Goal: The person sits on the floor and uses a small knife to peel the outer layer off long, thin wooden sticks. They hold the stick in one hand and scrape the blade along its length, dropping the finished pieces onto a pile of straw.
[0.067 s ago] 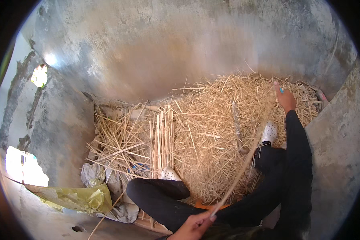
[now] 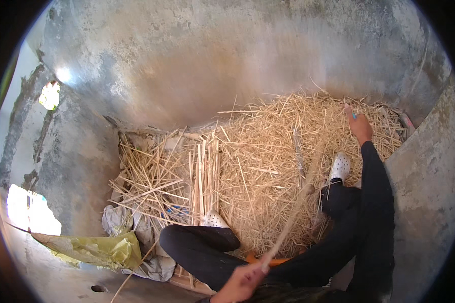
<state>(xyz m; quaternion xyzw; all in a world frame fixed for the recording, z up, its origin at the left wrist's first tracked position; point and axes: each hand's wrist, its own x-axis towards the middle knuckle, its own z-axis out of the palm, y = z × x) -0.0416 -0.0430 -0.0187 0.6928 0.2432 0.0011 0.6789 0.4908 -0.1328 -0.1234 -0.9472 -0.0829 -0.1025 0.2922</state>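
My left hand [image 2: 240, 283] is closed around one end of a long, thin bamboo strip [image 2: 290, 222]. The strip slants up and right across the shavings, blurred by motion. At the far right of the pile, my right hand [image 2: 360, 129] is reached out with its fingers closed. Something small and blue shows at its fingers; what it grips is too small to make out. A long-bladed knife [image 2: 298, 146] lies on the heap of pale shavings [image 2: 268, 166], its handle end partly behind the blurred strip.
Split bamboo strips [image 2: 205, 171] lie lined up left of the shavings, with a tangled pile of strips [image 2: 151, 177] beyond. Yellow plastic sheeting [image 2: 101, 250] hangs at lower left. A concrete wall [image 2: 212, 60] rises behind. My legs [image 2: 202, 247] and pale perforated clogs [image 2: 340, 166] frame the near side.
The bamboo strip has swung a little to the left, and my left hand has shifted slightly left and down. My right hand has barely moved.
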